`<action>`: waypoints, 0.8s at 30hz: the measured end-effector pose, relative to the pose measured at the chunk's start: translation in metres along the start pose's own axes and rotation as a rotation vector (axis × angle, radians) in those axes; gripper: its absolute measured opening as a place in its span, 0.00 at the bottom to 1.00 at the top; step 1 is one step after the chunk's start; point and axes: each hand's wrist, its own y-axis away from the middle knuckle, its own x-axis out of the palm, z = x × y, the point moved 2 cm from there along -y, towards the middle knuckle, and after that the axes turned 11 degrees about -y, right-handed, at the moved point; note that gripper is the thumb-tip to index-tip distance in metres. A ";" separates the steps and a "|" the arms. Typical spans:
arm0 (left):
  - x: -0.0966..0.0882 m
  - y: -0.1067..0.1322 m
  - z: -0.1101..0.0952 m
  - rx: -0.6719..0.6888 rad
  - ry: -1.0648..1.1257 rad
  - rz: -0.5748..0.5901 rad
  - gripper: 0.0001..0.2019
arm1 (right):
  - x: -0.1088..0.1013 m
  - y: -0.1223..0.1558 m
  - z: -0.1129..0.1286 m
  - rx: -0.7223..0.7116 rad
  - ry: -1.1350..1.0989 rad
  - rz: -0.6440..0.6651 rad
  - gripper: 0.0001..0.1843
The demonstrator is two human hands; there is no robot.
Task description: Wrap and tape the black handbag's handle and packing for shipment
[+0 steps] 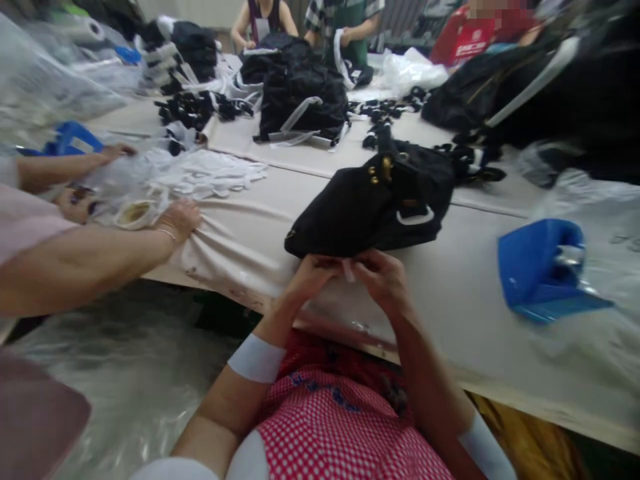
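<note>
A black bag [370, 207] with gold-coloured metal fittings and a white-wrapped handle lies on the table straight in front of me. Both my hands meet at its near lower edge. There, a small whitish strip [349, 270] shows between my fingertips. My left hand [315, 272] is closed in a pinch at the strip's left end, against the bag. From the right, my right hand [384, 277] pinches the strip between thumb and fingers. The bag's edge partly hides the fingertips of both hands.
At left, a co-worker's hand [181, 217] rests on the cloth-covered table [245, 230] by a tape roll [134, 213] and white strips [215, 173]. A blue tape dispenser [535, 267] stands right. More black bags [305, 100] lie farther back, where other people work.
</note>
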 end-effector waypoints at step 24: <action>0.007 -0.013 0.026 -0.064 0.242 0.118 0.19 | 0.004 -0.008 -0.014 0.050 -0.298 0.076 0.08</action>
